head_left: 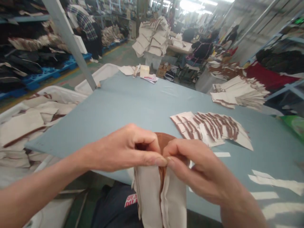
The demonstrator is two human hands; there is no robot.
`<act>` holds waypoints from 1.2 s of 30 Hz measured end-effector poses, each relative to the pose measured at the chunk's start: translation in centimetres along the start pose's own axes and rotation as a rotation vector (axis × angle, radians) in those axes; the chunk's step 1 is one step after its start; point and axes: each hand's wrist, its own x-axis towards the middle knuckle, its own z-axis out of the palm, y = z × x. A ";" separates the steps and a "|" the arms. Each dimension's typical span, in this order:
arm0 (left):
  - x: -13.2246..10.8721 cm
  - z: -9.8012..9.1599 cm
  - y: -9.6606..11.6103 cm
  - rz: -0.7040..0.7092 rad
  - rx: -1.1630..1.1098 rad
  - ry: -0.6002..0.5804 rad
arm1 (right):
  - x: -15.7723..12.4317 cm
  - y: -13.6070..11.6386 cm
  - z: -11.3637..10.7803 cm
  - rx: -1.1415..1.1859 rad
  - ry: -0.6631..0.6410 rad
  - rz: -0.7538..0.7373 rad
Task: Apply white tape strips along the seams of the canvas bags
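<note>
Facing me, the blue table (133,101) is the largest thing here, its near edge crossing in front of my body. Along its left edge stands a white bin (68,91), heaped with cream and brown cloth. Beyond the far edge rises a tall pile (152,38) of cream cloth. A fanned stack (239,91) of cream cloth lies by the far edge, toward the right corner. Nearer me, in the right half of the table, a row (192,126) of cream cloth with brown edging lies overlapped.

The piece (150,193) I hold, cream outside with brown showing at its top and in the slit, hangs upright at the near edge, its lower part below the tabletop. Both my hands are closed on its top: my left hand (133,148) and right hand (197,161) pinch it between thumb and curled fingers, the thumb tips touching or nearly so above the slit.

White strips (264,195) lie scattered between the row and the near edge, toward the right. At the far edge, near the left corner, some papers (149,78) lie just beside a small yellowish block (144,69).
</note>
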 end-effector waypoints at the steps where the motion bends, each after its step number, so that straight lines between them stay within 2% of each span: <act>1: 0.6 -0.4 0.4 0.011 0.028 -0.060 | 0.0 0.1 -0.2 -0.044 0.020 -0.031; 5: 3.1 -1.4 1.7 0.118 0.140 -0.205 | -0.5 0.6 -1.4 -0.125 0.084 -0.037; 7: 4.0 -1.5 2.0 0.131 0.162 -0.223 | -0.9 1.2 -1.9 -0.144 0.117 -0.019; 12: 5.5 -1.2 0.7 0.109 0.191 -0.109 | -0.8 3.0 -1.7 -0.073 0.176 0.062; 16: 6.2 -1.0 -0.9 -0.021 0.146 -0.020 | 1.0 4.8 -1.1 -0.118 0.226 0.095; 20: 6.4 -1.0 -1.3 -0.039 0.218 -0.008 | 2.4 6.1 -0.6 -0.121 0.243 0.118; 25: 5.8 -0.3 -2.0 -0.010 0.202 0.086 | 2.7 6.1 -0.2 -0.092 0.202 0.115; 28: 4.9 0.0 -3.0 0.043 0.155 0.079 | 2.8 5.9 0.1 -0.107 0.177 0.069; 32: 2.2 -0.7 -4.4 0.066 0.158 0.056 | 2.6 6.5 0.1 -0.092 0.090 0.062; 36: -1.1 -2.0 -5.5 0.029 0.210 0.012 | 1.9 7.5 -0.3 0.016 0.034 0.132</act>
